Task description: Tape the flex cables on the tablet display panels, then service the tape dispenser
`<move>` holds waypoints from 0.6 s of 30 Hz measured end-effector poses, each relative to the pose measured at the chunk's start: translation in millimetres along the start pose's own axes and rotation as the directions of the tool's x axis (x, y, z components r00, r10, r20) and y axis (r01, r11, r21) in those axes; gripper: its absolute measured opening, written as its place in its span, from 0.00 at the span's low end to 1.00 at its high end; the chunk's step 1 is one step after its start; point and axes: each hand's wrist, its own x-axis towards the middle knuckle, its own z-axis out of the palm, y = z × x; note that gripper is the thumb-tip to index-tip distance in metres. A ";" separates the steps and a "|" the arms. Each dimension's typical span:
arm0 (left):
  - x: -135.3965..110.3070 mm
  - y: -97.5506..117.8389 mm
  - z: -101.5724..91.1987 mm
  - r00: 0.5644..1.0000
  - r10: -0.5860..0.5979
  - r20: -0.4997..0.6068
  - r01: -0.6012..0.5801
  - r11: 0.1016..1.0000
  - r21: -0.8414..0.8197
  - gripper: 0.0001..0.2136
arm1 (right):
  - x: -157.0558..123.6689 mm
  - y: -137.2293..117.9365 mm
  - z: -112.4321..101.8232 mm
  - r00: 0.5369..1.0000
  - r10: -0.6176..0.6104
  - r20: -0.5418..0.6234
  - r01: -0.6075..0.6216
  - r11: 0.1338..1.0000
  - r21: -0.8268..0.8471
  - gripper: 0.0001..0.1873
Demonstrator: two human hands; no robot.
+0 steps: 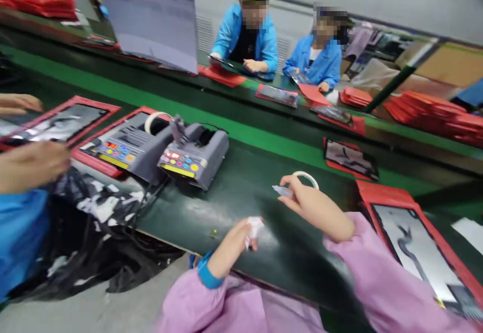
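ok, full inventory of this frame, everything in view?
grey tape dispenser machines: two, grey, dark green belt centre-left
white tape ring: one, white, behind right hand
red-framed flat panels: several, red, near and far side
stacked red sleeves: piles, red, far right
black plastic bag: one, black, lower left
people in blue jackets: two, blue, far side
co-worker's hands: two, blue sleeve, left edge
white crumpled wipe: one, white, left hand
small clear bottle: one, clear, right hand
left hand: pink sleeve, fingers closed on wipe
right hand: pink sleeve, fingers pinching bottle
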 end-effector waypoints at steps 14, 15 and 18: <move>6.1 -26.5 40.6 0.915 0.320 -0.246 -0.238 0.920 0.310 0.15 | -85.5 -11.6 20.8 0.951 0.103 -0.291 0.044 0.887 0.461 0.09; 7.5 -28.1 41.1 0.893 0.380 -0.243 -0.269 0.881 0.389 0.12 | -83.7 -9.5 22.2 0.949 0.094 -0.302 0.058 0.886 0.460 0.08; 6.4 -31.7 39.8 0.820 0.568 -0.072 -0.330 0.572 0.751 0.08 | -71.4 8.0 38.2 0.957 0.063 -0.284 0.052 0.924 0.378 0.10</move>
